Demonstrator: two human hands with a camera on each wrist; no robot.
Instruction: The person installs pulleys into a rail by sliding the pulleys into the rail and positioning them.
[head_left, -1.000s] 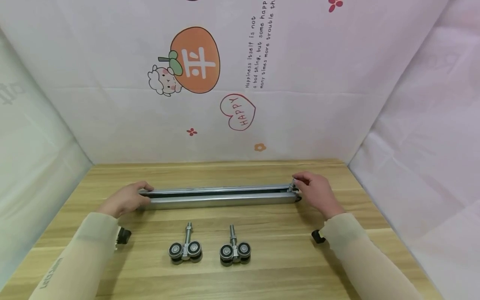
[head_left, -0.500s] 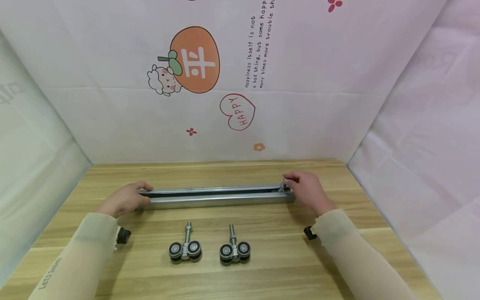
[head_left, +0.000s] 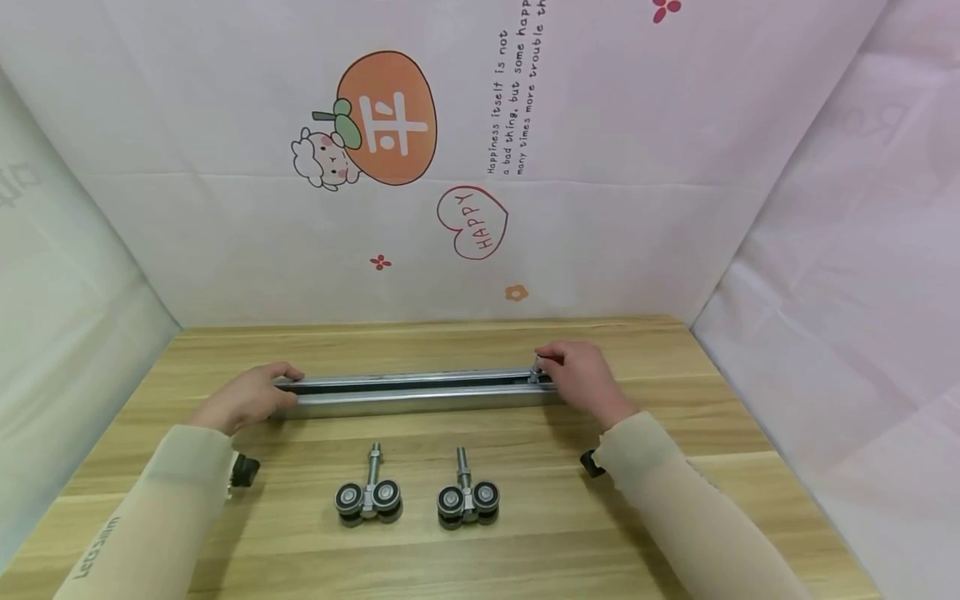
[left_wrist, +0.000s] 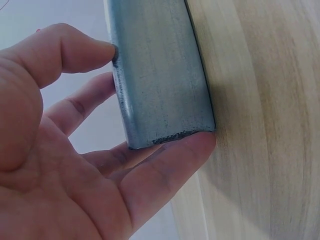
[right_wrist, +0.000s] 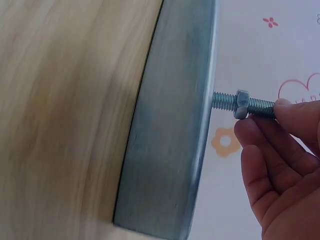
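Steel channel track [head_left: 420, 402] lies lengthwise on the table [head_left: 525, 554], nearer the far edge than the two roller trolleys and roughly parallel to that edge, its slot [head_left: 420, 386] facing up. Above the slot, a little in from the track's right end, we see the right hand [head_left: 587, 377] pinching the upper part of a threaded bolt [right_wrist: 224, 101] between thumb and fingers; a hex nut [right_wrist: 242, 104] sits on the thread just below the grip.

We judge that everything turns on bolt against slot: the bolt stands roughly square to the track's long axis, and from the pinch most of the slot stretches toward the table's left edge. The right hand is the nearer one to the bolt. The left hand [head_left: 243, 396] grasps the opposite end of the track, one finger against its end face. What the bolt is fixed to we cannot tell (the channel walls hide the inside).

On the near side of the track, the left roller trolley [head_left: 368, 498] and right roller trolley [head_left: 468, 498] lie side by side, apart, their stems pointing toward the far edge. Beyond that edge we have a white printed backdrop [head_left: 600, 167]; pale sheets [head_left: 832, 275] flank the left and right edges.
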